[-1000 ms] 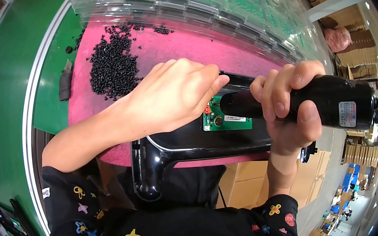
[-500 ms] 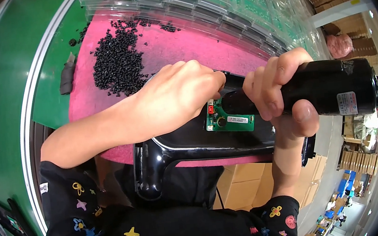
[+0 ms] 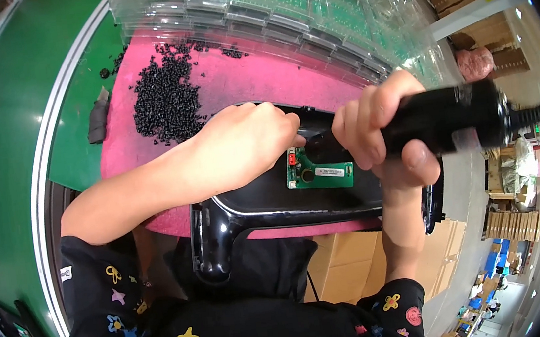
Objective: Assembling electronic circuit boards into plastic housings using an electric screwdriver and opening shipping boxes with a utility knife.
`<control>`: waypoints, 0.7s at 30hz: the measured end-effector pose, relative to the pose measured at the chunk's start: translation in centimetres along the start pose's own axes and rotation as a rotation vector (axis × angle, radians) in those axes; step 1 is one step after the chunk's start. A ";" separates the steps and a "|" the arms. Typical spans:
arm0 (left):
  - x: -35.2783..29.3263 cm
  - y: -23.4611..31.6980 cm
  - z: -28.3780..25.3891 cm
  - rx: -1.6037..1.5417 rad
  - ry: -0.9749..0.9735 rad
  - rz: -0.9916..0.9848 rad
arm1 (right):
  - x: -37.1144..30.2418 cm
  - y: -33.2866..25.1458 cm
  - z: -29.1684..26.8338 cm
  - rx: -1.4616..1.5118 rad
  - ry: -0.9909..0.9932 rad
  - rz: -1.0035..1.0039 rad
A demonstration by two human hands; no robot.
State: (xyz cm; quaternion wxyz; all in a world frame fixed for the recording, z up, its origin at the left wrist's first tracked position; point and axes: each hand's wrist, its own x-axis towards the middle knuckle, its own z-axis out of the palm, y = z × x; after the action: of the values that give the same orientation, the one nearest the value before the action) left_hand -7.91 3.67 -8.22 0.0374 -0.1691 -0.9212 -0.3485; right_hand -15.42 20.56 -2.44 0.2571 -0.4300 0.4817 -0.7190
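beside cartons (image 3: 351,262), pink mat (image 3: 240,79), left hand (image 3: 250,141) curled, contents unclear, right hand (image 3: 379,133) clutching tool (image 3: 453,111)

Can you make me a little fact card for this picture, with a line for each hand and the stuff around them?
Left hand: left hand, fingers curled beside the tool's narrow end; anything held is hidden
Right hand: right hand, wrapped around a black corded tool
Below the hands: green circuit board in a black casing
Under the casing: pink mat
On the mat: pile of small black pieces
Beyond: clear plastic trays
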 end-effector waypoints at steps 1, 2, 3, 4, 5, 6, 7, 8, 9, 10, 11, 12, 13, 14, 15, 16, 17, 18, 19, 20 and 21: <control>0.0 -0.2 0.0 0.004 0.006 -0.001 | -0.3 0.0 0.2 -0.025 0.023 -0.023; 0.0 -0.3 0.0 -0.042 -0.001 0.051 | -1.0 -0.3 0.5 -0.077 0.069 -0.036; -0.1 -0.4 0.0 -0.088 -0.010 0.102 | -1.5 -0.5 1.3 -0.125 0.149 -0.063; 0.0 -0.6 0.5 -0.172 0.037 0.128 | -1.8 -0.6 1.7 -0.139 0.198 -0.116; 0.1 -0.6 0.5 -0.173 0.036 0.125 | -2.1 -0.7 1.9 -0.152 0.250 -0.167; 0.2 -0.6 0.6 -0.146 0.075 0.206 | -2.2 -1.0 1.5 -0.089 0.214 -0.226; 0.2 -0.5 0.6 -0.119 0.115 0.285 | -2.3 -1.4 1.0 -0.026 0.179 -0.284; 0.3 -0.4 0.5 -0.122 0.111 0.283 | -2.4 -2.3 1.1 0.007 0.190 -0.306; 0.4 -0.1 0.2 -0.106 0.103 0.302 | -2.4 -2.7 1.0 0.068 0.193 -0.339; 0.5 0.0 0.0 -0.091 0.094 0.322 | -2.4 -2.9 1.1 0.097 0.194 -0.361; 0.6 0.2 -0.1 -0.092 0.090 0.324 | -2.3 -3.2 1.2 0.123 0.194 -0.387; 0.7 0.2 -0.2 -0.137 0.132 0.349 | -2.3 -3.4 1.3 0.126 0.199 -0.397; 0.8 0.2 -0.2 -0.183 0.174 0.373 | -2.3 -3.6 1.4 0.124 0.204 -0.398; 0.9 0.2 -0.1 -0.188 0.167 0.378 | -2.4 -3.8 1.4 0.116 0.192 -0.410; 1.0 0.2 -0.1 -0.167 0.185 0.412 | -2.5 -3.9 1.4 0.106 0.180 -0.421; 1.2 0.2 0.0 -0.147 0.204 0.446 | -2.5 -4.1 1.4 0.096 0.171 -0.411; 1.2 0.1 0.1 -0.149 0.200 0.447 | -2.6 -4.1 1.4 0.096 0.175 -0.411; 1.2 0.1 0.2 -0.160 0.181 0.465 | -2.7 -4.2 1.5 0.089 0.188 -0.373; 1.2 0.1 0.3 -0.171 0.163 0.484 | -2.9 -4.1 1.5 0.082 0.200 -0.334; 1.1 -0.1 0.3 -0.169 0.163 0.479 | -2.9 -3.8 1.6 0.082 0.204 -0.299; 1.1 -0.2 0.2 -0.166 0.160 0.449 | -2.9 -3.6 1.3 0.045 0.177 -0.249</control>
State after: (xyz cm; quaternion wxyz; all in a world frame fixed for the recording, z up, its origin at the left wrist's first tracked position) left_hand -8.95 4.02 -8.31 0.1727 -0.3437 -0.8228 -0.4183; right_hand -12.70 23.68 -0.03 0.1322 -0.4156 0.4291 -0.7910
